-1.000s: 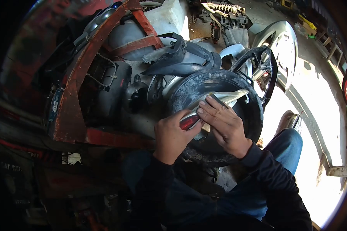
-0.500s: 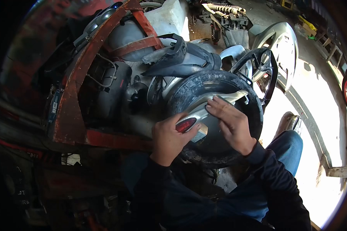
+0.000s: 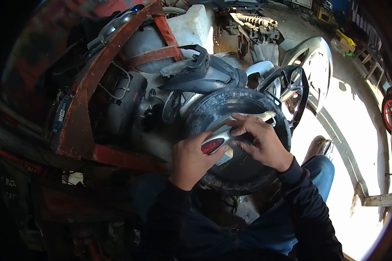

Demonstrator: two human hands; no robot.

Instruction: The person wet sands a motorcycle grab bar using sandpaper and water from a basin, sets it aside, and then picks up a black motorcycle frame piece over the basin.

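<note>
My left hand (image 3: 189,162) grips the near end of a silver motorcycle body panel (image 3: 265,116), its fingers and thumb around a dark red lens (image 3: 212,146). Over the middle of that panel, my right hand (image 3: 268,145) is closed, with bent fingers and thumb drawn together. Something small and dark shows between those fingertips, but its kind is unclear. Below the panel lies a large round black rubber tub (image 3: 207,106), scuffed whitish along its rim. A pale block-like piece (image 3: 225,157) shows just under my left thumb.
A rusty red metal frame (image 3: 80,117) stands left, with a dark cylinder (image 3: 128,98) inside. Beyond the tub lie dark plastic fairings (image 3: 217,71) and a black curved bracket (image 3: 298,102). A large silver panel (image 3: 320,56) leans farther right, and shock absorber springs (image 3: 257,20) lie behind.
My right fingers, laid almost straight along the panel before, are now bent, with the thumb drawn in toward them. The left hand keeps its grip; the whole view has shifted slightly.
</note>
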